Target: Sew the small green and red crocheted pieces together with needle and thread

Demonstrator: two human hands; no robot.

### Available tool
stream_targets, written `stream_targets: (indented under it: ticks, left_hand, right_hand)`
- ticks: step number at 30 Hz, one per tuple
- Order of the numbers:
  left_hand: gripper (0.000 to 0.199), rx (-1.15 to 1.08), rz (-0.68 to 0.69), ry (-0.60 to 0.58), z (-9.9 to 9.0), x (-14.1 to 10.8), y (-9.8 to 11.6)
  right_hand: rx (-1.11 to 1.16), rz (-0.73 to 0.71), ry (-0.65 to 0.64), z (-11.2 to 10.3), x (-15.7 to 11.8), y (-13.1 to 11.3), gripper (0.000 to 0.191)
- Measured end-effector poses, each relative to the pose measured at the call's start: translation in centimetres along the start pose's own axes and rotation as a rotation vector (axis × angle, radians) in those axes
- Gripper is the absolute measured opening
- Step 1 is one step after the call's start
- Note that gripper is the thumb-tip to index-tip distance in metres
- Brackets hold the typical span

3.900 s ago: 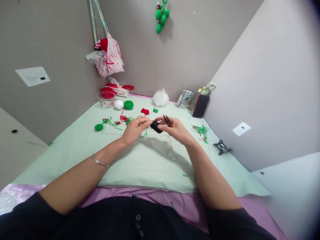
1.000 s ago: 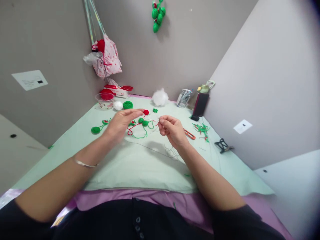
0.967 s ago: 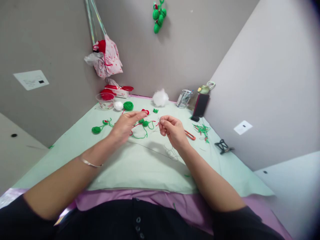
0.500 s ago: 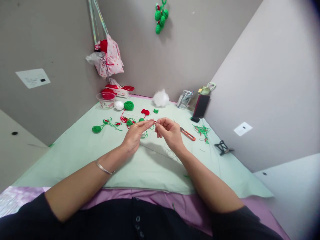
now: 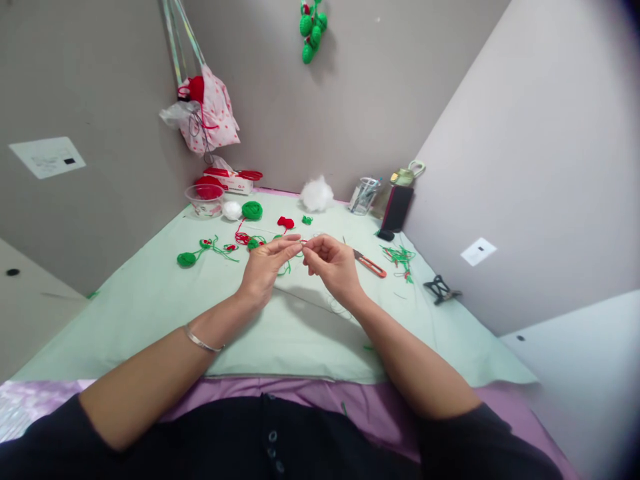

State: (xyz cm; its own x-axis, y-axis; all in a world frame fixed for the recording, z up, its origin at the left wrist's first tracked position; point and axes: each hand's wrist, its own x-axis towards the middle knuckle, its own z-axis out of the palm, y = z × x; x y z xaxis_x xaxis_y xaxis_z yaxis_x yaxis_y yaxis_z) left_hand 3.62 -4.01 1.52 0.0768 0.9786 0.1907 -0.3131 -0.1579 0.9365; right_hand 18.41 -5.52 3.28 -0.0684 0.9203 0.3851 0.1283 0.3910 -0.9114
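Note:
My left hand (image 5: 263, 270) and my right hand (image 5: 334, 265) meet fingertip to fingertip above the middle of the table. Between the fingertips shows a thin bit of red yarn (image 5: 304, 241), pinched from both sides; its exact form is too small to make out. Just behind my left hand lie loose red yarn (image 5: 243, 238) and a green crocheted piece (image 5: 253, 244), partly hidden by the fingers. An orange-handled cutter (image 5: 371, 264) rests right of my right hand. Thin pale thread (image 5: 337, 307) lies loosely coiled on the cloth below the hands.
Left on the table are a green crocheted ball (image 5: 187, 259), a green yarn ball (image 5: 252, 211), a white ball (image 5: 232, 211) and a clear tub (image 5: 205, 205). White stuffing (image 5: 317, 194), a cup (image 5: 365, 196), a phone (image 5: 397, 208), green yarn scraps (image 5: 397, 255) and a black stand (image 5: 440, 291) stand or lie farther round.
The whole view has shifted slightly, so the scene sits a little more to the left. Both hands keep their pinch, with only small finger movement.

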Motion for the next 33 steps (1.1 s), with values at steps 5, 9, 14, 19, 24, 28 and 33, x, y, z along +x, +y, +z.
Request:
stream_targets:
  ticks: [5, 9, 14, 19, 24, 28, 33]
  left_hand:
    - [0.016, 0.053, 0.054, 0.000, -0.3, 0.2, -0.4]
    - [0.012, 0.203, 0.169, 0.018, -0.6, 0.6, -0.7]
    - [0.008, 0.424, 0.384, 0.063, -0.9, 1.0, -0.5]
    - [0.011, 0.326, 0.333, 0.057, -1.1, 1.1, -0.3]
    - [0.019, 0.064, 0.072, -0.042, -0.6, 0.7, -0.1]
    - [0.023, -0.050, -0.054, -0.150, -0.4, 0.5, 0.3]
    - [0.020, -0.097, -0.091, -0.240, -0.6, 0.5, 0.2]
  right_hand:
    - [-0.104, -0.041, -0.013, -0.2, -0.1, 0.3, 0.020]
    - [-0.303, -0.086, -0.017, -0.1, -0.4, 0.5, 0.011]
    - [-0.243, 0.005, -0.099, 0.1, -0.5, 0.2, 0.015]
    - [-0.087, 0.071, -0.122, -0.1, -0.2, -0.3, 0.023]
    - [-0.146, -0.056, 0.075, -1.0, 0.3, -0.3, 0.015]
    - [-0.100, -0.049, 0.016, -1.5, 0.6, -0.3, 0.017]
    - [0.021, 0.005, -0.031, -1.4, 0.6, -0.2, 0.017]
